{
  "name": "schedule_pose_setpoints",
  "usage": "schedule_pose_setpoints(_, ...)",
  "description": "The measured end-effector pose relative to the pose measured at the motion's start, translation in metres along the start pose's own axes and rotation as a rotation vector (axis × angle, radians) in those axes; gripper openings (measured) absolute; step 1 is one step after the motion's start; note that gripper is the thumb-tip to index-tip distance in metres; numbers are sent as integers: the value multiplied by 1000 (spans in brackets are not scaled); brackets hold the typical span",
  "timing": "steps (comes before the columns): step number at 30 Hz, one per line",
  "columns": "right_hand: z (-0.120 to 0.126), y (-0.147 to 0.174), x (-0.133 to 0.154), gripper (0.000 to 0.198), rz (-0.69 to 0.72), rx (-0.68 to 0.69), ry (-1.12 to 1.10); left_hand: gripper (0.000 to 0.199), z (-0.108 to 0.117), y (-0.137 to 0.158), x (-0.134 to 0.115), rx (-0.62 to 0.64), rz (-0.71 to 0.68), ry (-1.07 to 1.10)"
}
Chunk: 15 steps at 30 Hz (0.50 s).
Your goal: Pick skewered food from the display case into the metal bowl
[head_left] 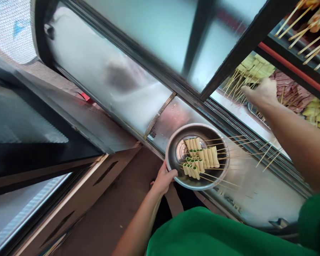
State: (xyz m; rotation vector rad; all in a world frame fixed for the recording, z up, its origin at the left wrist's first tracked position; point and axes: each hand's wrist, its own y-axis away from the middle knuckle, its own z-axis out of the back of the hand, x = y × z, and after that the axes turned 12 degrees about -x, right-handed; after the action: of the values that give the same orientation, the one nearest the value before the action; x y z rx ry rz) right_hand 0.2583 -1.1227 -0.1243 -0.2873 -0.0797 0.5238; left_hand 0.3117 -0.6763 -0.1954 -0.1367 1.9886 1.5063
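The left hand (164,177) is clamped on the rim of a round metal plate (176,142), holding it level beside the display case so the tofu-roll skewers (201,158) on it stay put. The right hand (261,94) reaches through the open sliding glass door (160,32) into the case, fingers spread over the stacked skewers (252,69), not visibly gripping any.

One metal bowl (176,142); three tofu-roll skewer clusters (201,157) inside; two hands.
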Motion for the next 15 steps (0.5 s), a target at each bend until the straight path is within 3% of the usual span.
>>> schedule_pose_setpoints(1,21,23,6,80,56,41,-45,72,1,1,-2,-3,-4,-3)
schedule_pose_setpoints(4,72,97,19,86,533,88,-204,74,4,2,-8,11,-21,-12)
schedule_pose_setpoints(7,96,160,22,89,845,207,-294,74,8,5,-13,1,-42,-26)
schedule_pose_setpoints(9,103,192,21,84,940,266,-324,73,9,7,-15,-11,-47,-27)
schedule_pose_setpoints(12,112,229,23,74,999,237,-283,73,11,11,-20,-15,-35,-1)
schedule_pose_setpoints(15,121,254,28,44,1015,158,-132,72,12,16,-26,-25,-16,26)
